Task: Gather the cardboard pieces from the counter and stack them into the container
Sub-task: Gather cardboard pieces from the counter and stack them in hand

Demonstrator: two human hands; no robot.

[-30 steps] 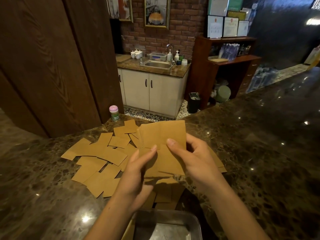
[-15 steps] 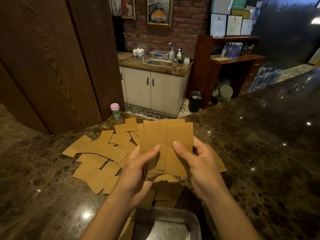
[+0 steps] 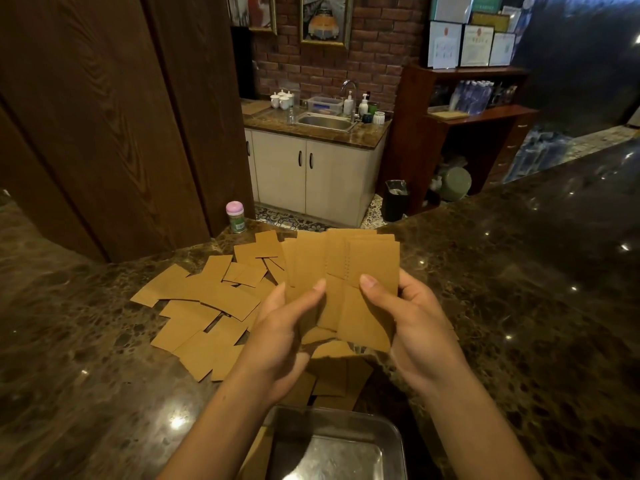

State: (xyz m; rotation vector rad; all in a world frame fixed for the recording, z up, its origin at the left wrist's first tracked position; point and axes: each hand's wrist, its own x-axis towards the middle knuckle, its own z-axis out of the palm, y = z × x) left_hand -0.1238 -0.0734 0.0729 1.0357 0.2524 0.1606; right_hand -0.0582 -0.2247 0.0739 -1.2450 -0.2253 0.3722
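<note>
Both hands hold a fanned bundle of brown cardboard pieces [image 3: 349, 268] upright above the dark marble counter [image 3: 519, 306]. My left hand [image 3: 280, 337] grips the bundle's left side, thumb on the front. My right hand [image 3: 415, 327] grips the right side, thumb pressed on the front card. Several loose cardboard pieces [image 3: 201, 306] lie scattered on the counter to the left, and more lie under my hands. A shiny metal container [image 3: 391, 431] sits at the near edge below my wrists, seemingly with nothing inside.
A small jar with a pink lid [image 3: 236, 216] stands at the counter's far edge. A dark wooden panel [image 3: 104, 133] rises behind the left side. Beyond the counter are a sink cabinet [image 3: 311, 168] and a wooden shelf [image 3: 478, 116].
The bundle in my hands has been squared up and lifted slightly, with the cards more closely aligned. The loose pieces on the counter have not moved.
</note>
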